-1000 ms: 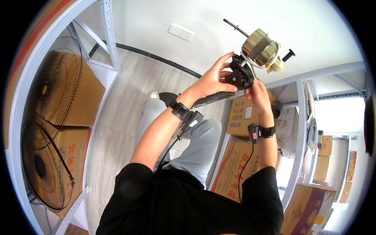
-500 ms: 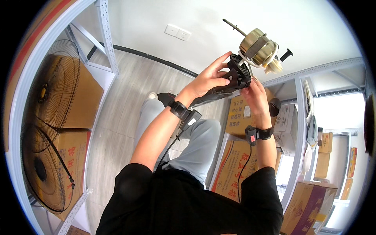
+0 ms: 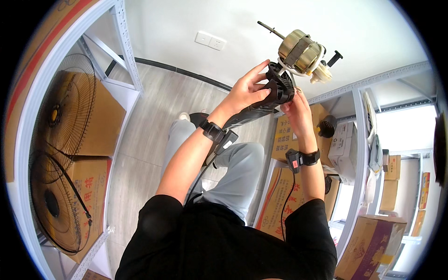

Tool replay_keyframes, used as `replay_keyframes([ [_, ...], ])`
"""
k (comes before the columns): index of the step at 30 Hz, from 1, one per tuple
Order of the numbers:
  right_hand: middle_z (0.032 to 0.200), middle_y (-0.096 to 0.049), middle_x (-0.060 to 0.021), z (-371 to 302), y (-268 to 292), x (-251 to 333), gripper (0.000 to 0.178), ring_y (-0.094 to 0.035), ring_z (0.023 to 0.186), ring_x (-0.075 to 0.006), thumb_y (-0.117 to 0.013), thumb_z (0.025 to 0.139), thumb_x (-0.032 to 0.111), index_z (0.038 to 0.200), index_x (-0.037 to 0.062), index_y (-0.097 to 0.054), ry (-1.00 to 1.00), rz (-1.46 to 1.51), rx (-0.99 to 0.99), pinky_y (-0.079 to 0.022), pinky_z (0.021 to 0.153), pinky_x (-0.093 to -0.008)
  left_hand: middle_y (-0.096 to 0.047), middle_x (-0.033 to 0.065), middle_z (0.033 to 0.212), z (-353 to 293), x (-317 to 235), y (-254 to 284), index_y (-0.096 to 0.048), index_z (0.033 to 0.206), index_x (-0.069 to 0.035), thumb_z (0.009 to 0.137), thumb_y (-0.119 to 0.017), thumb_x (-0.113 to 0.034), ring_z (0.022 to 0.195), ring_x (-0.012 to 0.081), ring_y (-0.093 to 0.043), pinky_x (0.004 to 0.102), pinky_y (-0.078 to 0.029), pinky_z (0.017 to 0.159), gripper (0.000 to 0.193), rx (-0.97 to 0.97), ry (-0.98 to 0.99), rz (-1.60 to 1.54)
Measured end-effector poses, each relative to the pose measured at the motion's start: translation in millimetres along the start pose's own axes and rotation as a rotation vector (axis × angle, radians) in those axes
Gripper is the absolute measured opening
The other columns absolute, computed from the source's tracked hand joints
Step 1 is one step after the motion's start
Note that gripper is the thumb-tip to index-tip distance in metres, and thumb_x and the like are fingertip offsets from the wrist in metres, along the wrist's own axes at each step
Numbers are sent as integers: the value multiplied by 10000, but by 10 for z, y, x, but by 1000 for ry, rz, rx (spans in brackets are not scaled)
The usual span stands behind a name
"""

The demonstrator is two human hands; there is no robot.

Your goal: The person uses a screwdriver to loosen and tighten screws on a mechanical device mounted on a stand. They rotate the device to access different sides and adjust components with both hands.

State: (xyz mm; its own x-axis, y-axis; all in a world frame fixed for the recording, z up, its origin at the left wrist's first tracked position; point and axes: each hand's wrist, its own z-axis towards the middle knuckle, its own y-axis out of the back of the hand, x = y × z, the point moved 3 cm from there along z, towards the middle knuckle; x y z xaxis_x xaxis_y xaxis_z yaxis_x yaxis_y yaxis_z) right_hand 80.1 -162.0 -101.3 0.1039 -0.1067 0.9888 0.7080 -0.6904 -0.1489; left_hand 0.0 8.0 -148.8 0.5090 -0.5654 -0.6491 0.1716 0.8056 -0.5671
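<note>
Fingers (image 3: 256, 70) of left hand (image 3: 242, 93) partly hidden behind black housing (image 3: 281, 92).

Over on the left, fan guards (image 3: 51, 205) stand before cartons (image 3: 108, 112) on a shelf (image 3: 125, 46); the rack (image 3: 396, 76) on the right holds boxes (image 3: 280, 200). Between left hand (image 3: 246, 94) and right hand (image 3: 298, 112) sits a housing (image 3: 280, 92), the motor (image 3: 295, 49) just beyond, the wall (image 3: 172, 28) farthest.
</note>
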Motion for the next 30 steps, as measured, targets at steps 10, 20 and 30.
replay_keyframes([
  [10,847,-543,19,37,122,27,226,-445,689,-82,-482,1044,216,1157,35,-557,-108,74,128,-376,643,-238,-501,204,1385,21,10,2,-225,1551,-63,884,-743,-184,1066,195,-637,317,-519,919,853,-48,-6,7],
  [20,940,-538,31,-6,40,-117,256,-471,808,-70,-476,1054,204,1267,61,-486,184,-128,37,-419,749,-239,-502,211,1382,5,20,-20,-237,1549,-61,861,-767,-201,1052,182,-639,292,-522,887,880,-84,-6,-2],
  [30,893,-545,36,41,134,-110,194,-477,743,-59,-482,1057,220,1174,72,-528,0,-40,64,-403,672,-203,-508,224,1369,13,15,-26,-232,1549,-45,846,-784,-251,1014,179,-653,284,-518,868,917,-98,-27,10],
])
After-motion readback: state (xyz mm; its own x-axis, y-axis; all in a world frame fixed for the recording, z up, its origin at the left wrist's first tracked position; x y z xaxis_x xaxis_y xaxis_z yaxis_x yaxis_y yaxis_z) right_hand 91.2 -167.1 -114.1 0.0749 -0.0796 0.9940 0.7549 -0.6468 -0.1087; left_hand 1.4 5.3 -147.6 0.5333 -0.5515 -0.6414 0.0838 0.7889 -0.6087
